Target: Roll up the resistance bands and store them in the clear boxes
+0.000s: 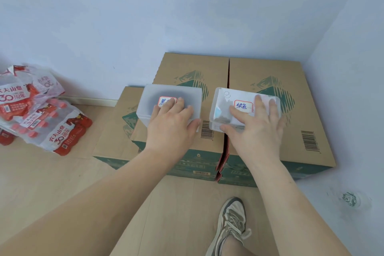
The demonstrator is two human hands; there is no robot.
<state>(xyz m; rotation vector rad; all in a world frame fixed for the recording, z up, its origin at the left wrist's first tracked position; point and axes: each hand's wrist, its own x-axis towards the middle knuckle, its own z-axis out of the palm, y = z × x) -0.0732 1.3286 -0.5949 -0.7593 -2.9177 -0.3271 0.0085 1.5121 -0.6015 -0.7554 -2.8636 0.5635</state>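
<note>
Nearest the lens, a grey-and-cream shoe (230, 224) is seen on the pale wooden floor (41, 183), with two bare forearms reaching forward above it. The left hand (170, 129) is laid flat on the lid of the left clear box (151, 97), fingers straight and slightly spread, nothing gripped. The right hand (255, 129) is laid the same way on the right clear box (220, 100), its thumb resting along the near edge. Each box lies directly beneath and just ahead of its own hand's fingers, long axis running roughly left to right, so neither hand is better placed for the other's box. Both boxes are set side by side, apart, on brown cardboard cartons (270, 72) printed with a green mountain design and barcodes. A dark mass can be made out through the frosted left lid, judged to be a rolled band; pale contents are glimpsed in the right box, though their nature cannot be told. No loose band is seen. A red-bordered label (163, 101) on the left lid reads "黑", the rest hidden by fingertips; the label (242, 106) on the right reads "绿色". To the left, shrink-wrapped bottle packs (60, 137) are marked "农夫山泉" and "30周年". The lids are judged to be being pressed home, the storing nearly done.
</note>
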